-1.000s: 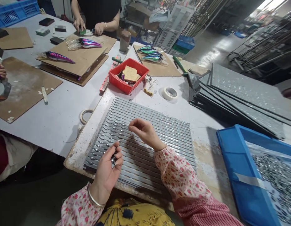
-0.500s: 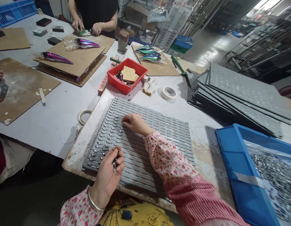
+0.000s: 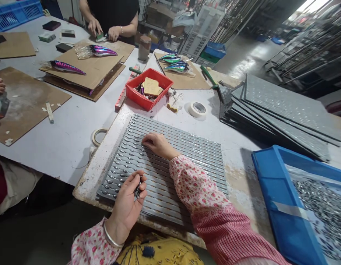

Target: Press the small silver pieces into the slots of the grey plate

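Fingertips (image 3: 144,142) together, right hand (image 3: 160,144) has shifted toward the counter's (image 3: 89,184) left edge, likely placing; left hand (image 3: 128,202) clamps metal pieces (image 3: 137,191).

You've got two hands, left hand (image 3: 127,204) and right hand (image 3: 158,144), at one ribbed panel (image 3: 198,151), with several metal pieces (image 3: 137,191) in the left, too bunched to count. Around you: one red tray (image 3: 137,99), one blue tub (image 3: 282,221), one brown cup (image 3: 144,48), two tape rolls (image 3: 192,111). Further off you have at least three green lures (image 3: 176,66), at least two purple lures (image 3: 67,67), and one co-worker (image 3: 112,14) showing two hands.
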Demonstrator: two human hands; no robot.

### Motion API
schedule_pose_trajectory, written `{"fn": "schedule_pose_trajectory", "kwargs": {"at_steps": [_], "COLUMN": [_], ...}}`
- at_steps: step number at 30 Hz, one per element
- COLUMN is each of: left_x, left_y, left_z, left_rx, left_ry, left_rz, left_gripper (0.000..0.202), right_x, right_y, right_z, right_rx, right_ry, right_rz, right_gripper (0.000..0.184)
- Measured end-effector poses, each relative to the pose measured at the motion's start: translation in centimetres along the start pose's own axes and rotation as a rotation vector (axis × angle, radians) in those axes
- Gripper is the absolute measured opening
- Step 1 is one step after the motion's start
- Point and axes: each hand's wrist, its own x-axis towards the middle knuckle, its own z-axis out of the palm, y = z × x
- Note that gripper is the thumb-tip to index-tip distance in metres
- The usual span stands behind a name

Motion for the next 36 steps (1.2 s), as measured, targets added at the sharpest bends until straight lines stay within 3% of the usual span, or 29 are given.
{"fn": "schedule_pose_trajectory", "kwargs": {"at_steps": [7, 15, 24, 30, 36], "left_x": [-0.1, 0.0, -0.1, 0.1, 0.3], "left_y": [-0.1, -0.2, -0.1, 0.0, 0.2], "left_z": [-0.1, 0.0, 0.0, 0.3, 0.4], "left_rx": [0.007, 0.000, -0.029, -0.030, -0.025], "left_ry": [0.007, 0.018, -0.002, 0.016, 0.003], "left_rz": [0.006, 0.002, 0.002, 0.032, 0.072], "left_gripper": [0.012, 0.013, 0.010, 0.014, 0.012], "right_x": [0.3, 0.3, -1.4, -1.7, -3.7], "right_y": [-0.3, 0.0, 0.2, 0.2, -2.9], "right_z": [0.0, 0.0, 0.3, 0.6, -0.2], "right_rx": [0.014, 0.011, 0.129, 0.048, 0.399], "right_ry": [0.038, 0.029, 0.135, 0.114, 0.099], "right_rz": [0.087, 0.067, 0.070, 0.066, 0.115], "right_gripper": [0.006, 0.002, 0.008, 0.007, 0.016]}}
